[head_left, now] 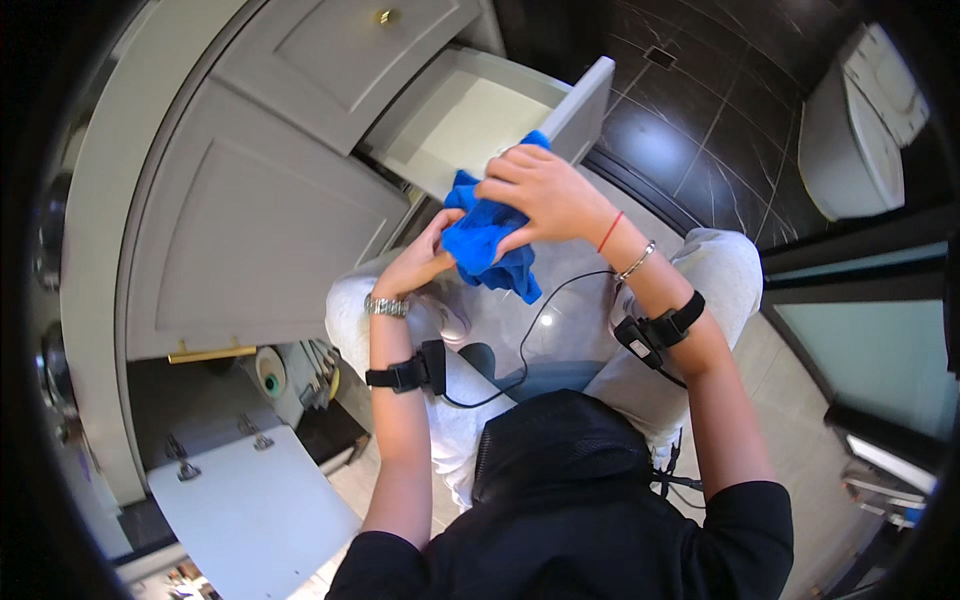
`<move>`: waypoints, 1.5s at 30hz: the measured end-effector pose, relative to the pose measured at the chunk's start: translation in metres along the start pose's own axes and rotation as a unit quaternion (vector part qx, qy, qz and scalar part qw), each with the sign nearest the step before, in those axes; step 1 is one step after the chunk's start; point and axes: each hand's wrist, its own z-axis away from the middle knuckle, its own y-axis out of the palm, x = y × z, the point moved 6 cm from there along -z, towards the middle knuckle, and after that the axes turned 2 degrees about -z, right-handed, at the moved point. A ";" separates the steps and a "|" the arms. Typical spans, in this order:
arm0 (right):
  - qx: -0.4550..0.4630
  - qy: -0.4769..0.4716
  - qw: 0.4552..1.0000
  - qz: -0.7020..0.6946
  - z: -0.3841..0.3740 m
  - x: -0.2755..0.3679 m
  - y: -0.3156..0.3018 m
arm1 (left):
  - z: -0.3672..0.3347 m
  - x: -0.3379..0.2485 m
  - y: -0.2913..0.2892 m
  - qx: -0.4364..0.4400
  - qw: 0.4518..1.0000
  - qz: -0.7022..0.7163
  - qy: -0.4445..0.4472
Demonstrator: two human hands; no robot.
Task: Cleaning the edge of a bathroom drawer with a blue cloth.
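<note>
From here I see the left hand (418, 257) and right hand (552, 195), fingers closed on 1 crumpled blue cloth (490, 232) between them; just beyond the fingertips, 1 pulled-out drawer (455, 118); leftward, a grey cabinet door (265, 220).

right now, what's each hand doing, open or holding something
Left hand: closed on the left side of the crumpled bright-blue fabric cloth.
Right hand: closed on the same cloth, fingers curled over its upper right part.
</note>
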 end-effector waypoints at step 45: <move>-0.085 0.089 0.992 -0.010 -0.013 0.022 0.013 | -0.008 -0.001 -0.001 -0.059 0.997 -0.043 0.026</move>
